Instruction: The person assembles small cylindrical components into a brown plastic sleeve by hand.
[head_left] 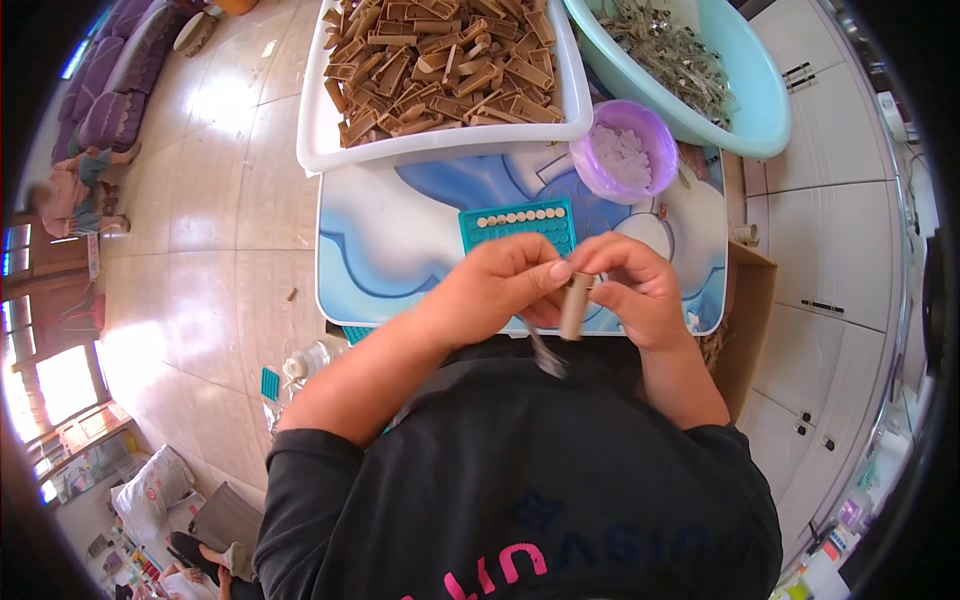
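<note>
In front of my chest both hands are closed on a small brown plastic casing [575,307], long and narrow, tilted slightly. My left hand [507,283] pinches its upper end with thumb and forefinger. A thin silvery, translucent piece [545,355] hangs below the left fingers, blurred, so its kind cannot be told. My right hand [636,290] has its thumb and fingertips against the right side of the casing. Just beyond my hands lies a teal tray [467,236] of small round compartments, with a row of several pale round pieces [521,217] along its far side.
A white bin [440,147] of brown casings [440,60] stands at the far side of the blue-patterned table [385,265]. Right of it are a purple bowl [605,185] of whitish pieces and a light-blue basin [762,110] of clear parts. A cardboard box [752,300] stands at right.
</note>
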